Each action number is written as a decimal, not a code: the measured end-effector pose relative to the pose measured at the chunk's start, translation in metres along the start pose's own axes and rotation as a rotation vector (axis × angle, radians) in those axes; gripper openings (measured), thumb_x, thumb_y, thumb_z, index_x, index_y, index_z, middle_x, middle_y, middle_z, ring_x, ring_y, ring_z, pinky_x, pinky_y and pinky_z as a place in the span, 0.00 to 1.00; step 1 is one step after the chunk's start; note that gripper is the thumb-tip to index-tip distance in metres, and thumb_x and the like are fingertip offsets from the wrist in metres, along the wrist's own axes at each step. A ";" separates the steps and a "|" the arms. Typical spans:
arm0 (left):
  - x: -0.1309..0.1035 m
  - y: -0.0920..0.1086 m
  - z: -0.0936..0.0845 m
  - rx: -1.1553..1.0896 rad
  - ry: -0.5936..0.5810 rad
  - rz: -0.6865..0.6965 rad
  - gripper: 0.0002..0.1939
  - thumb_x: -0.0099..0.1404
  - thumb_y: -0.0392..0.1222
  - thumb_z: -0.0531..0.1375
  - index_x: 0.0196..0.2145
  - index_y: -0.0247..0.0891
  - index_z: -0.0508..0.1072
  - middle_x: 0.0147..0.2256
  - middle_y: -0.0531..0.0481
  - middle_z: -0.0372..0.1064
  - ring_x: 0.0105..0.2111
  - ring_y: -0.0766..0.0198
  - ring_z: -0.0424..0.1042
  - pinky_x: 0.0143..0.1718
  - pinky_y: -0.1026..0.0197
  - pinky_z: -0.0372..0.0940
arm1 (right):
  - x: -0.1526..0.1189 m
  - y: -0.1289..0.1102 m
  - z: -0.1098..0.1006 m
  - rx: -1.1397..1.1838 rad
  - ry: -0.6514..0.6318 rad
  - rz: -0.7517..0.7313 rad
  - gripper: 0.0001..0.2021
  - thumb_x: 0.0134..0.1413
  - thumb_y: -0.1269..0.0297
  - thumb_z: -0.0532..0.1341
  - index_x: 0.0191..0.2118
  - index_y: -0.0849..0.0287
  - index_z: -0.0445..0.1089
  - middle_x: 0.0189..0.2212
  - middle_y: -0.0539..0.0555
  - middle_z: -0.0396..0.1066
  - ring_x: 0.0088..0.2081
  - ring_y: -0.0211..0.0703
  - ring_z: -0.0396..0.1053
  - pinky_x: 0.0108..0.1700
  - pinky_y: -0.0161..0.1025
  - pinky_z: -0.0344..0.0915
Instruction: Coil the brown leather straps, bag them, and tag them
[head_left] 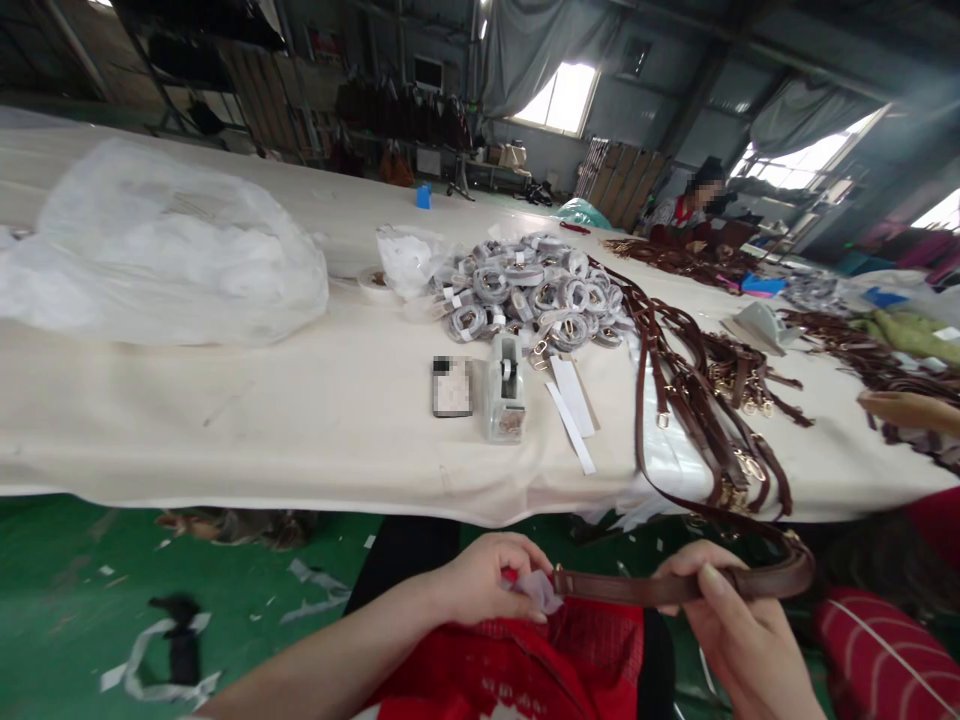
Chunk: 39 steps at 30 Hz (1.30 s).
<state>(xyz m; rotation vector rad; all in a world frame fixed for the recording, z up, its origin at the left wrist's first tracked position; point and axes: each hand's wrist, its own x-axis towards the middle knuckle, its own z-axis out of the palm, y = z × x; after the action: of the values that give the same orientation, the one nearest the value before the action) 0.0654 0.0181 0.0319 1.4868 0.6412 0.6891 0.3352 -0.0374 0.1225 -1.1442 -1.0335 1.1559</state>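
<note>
While the long cream-covered worktop (337, 400) ran across the view, a big puffed-up translucent plastic bag (180, 250) lay on it at far L. Below, on the green floor (255, 600), were pale scraps & a black item, type unclear. Further along, twd the back edge, stood a small bright-blue box (424, 197); nearer, a small translucent bag w/ white contents (409, 260). In front sat a flat dark-edged rectangular item (452, 388), top blurred out.

Off the front edge, the L hand (504, 580) was nearly closed, thumb & fingertips pinching a thin whitish plastic film (541, 592) at the end of a flat brown leather strap (630, 588); can't tell if they touched the strap too. Above, on the worktop: a grey-white tape dispenser (507, 400), w/ a heap of coiled straps in whitish wrap (540, 285) behind & narrow white strips (571, 395) just R.

The strap ran over the wearer's red clothing (600, 640) to the R hand (731, 610), closed round it, thumb on top; past that it curved back twd the worktop's edge. Beyond lay a bundle of loose brown straps w/ gold-coloured metal fittings (705, 400). Far R, a co-worker (679, 215) sat at the back; nearer, another person's blurred arm (911, 412) reached in.
</note>
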 end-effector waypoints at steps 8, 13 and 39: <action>-0.001 0.033 0.001 -0.215 -0.205 0.044 0.18 0.48 0.55 0.74 0.28 0.38 0.81 0.56 0.44 0.69 0.54 0.52 0.69 0.54 0.58 0.64 | 0.005 0.017 -0.014 0.107 0.096 0.110 0.12 0.54 0.53 0.68 0.32 0.57 0.74 0.24 0.51 0.72 0.22 0.37 0.67 0.25 0.32 0.65; 0.007 0.033 0.005 0.076 -0.067 0.082 0.19 0.47 0.55 0.75 0.24 0.37 0.77 0.64 0.45 0.59 0.58 0.48 0.66 0.60 0.54 0.57 | -0.001 0.008 -0.001 0.084 -0.007 0.133 0.13 0.56 0.52 0.66 0.31 0.56 0.74 0.22 0.51 0.71 0.23 0.40 0.67 0.28 0.35 0.65; 0.007 -0.020 -0.002 0.287 0.028 -0.143 0.15 0.48 0.44 0.74 0.23 0.35 0.72 0.36 0.48 0.75 0.36 0.59 0.73 0.38 0.62 0.64 | -0.010 -0.032 -0.020 -0.282 0.047 -0.026 0.12 0.52 0.51 0.69 0.33 0.55 0.78 0.26 0.56 0.76 0.26 0.48 0.70 0.28 0.41 0.69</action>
<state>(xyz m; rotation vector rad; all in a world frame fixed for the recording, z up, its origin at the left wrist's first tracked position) 0.0691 0.0252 0.0121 1.6766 0.8877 0.5232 0.3574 -0.0506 0.1512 -1.3674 -1.1977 0.9779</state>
